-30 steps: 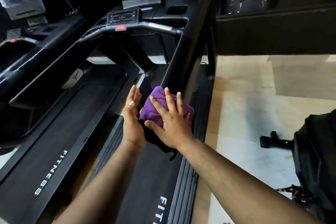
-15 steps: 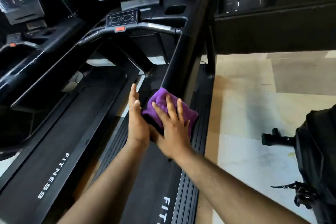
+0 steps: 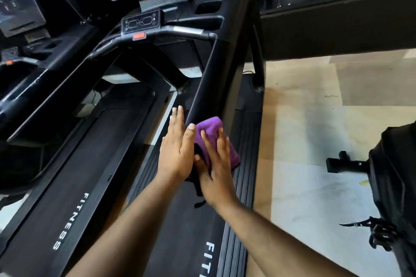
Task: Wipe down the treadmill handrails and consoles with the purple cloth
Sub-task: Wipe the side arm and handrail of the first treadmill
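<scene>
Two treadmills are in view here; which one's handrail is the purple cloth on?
The nearer treadmill's right handrail. The right hand presses the purple cloth on its near end, with the left hand flat alongside. The far-left treadmill is untouched.

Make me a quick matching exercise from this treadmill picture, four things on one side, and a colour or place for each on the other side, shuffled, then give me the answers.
Things:
1. cloth
2. stop button
3. right hand
4. left hand

Descriptions:
A. red, on the front bar below the small control panel
B. flat beside the handrail, off the cloth
C. purple, draped over the handrail end
D. pressing on the cloth with straight fingers

Pairs: 1-C, 2-A, 3-D, 4-B
</scene>
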Available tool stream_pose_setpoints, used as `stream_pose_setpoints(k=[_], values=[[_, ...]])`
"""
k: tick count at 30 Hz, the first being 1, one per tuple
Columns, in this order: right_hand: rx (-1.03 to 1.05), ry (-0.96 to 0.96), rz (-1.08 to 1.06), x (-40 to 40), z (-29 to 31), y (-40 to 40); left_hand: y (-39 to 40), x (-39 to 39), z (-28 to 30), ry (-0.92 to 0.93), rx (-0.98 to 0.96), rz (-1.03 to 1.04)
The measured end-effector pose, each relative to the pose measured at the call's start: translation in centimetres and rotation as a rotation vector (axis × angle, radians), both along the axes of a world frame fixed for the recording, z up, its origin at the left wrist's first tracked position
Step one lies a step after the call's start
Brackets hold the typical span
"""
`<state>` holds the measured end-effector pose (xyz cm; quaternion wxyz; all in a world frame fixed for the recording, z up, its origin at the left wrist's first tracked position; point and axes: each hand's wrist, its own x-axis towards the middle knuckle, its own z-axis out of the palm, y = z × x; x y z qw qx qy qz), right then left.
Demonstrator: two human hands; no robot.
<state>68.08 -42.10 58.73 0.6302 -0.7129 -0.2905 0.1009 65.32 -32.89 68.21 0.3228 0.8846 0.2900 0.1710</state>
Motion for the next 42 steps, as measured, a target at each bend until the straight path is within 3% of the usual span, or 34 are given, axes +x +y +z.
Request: stream_pose_setpoints(k=[4,6,11,15,18,24,27,31,33,37,40,42], values=[[0.021,0.395,-0.138,6.9,-0.1,2.5,-0.3,0.4,0.4,0.194,0.105,0.015],[0.040,0.469,-0.152,7.8,-0.1,2.8,-0.3,0.5,0.3,0.220,0.132,0.014],[-0.065,-0.009,0.044,2.6,1.3,0.6,0.1,0.4,0.1,0.140,0.063,0.010],[-0.321,-0.237,0.131,10.8,4.4,3.7,-0.1,0.5,0.2,0.181,0.089,0.054],[-0.396,-0.256,0.133,14.0,6.2,5.4,-0.1,0.6,0.1,0.214,0.119,0.080],[-0.219,-0.339,0.192,6.3,2.2,1.0,-0.2,0.6,0.2,0.091,0.020,0.136],[-0.209,-0.406,0.170,11.0,2.4,3.0,-0.1,0.7,0.1,0.178,0.107,0.112],[-0.263,-0.297,0.090,16.4,4.6,6.2,0.0,0.8,-0.1,0.237,0.179,0.104],[-0.211,-0.308,0.040,13.7,3.8,5.1,0.0,0.8,-0.2,0.178,0.136,0.111],[-0.104,-0.347,0.158,5.8,0.5,1.0,0.0,0.7,0.0,0.052,0.040,0.136],[-0.062,-0.330,0.100,9.8,0.4,2.4,-0.1,0.7,-0.1,0.165,0.146,0.092],[-0.036,-0.197,0.000,13.4,0.7,4.2,-0.1,0.8,-0.1,0.215,0.175,0.084]])
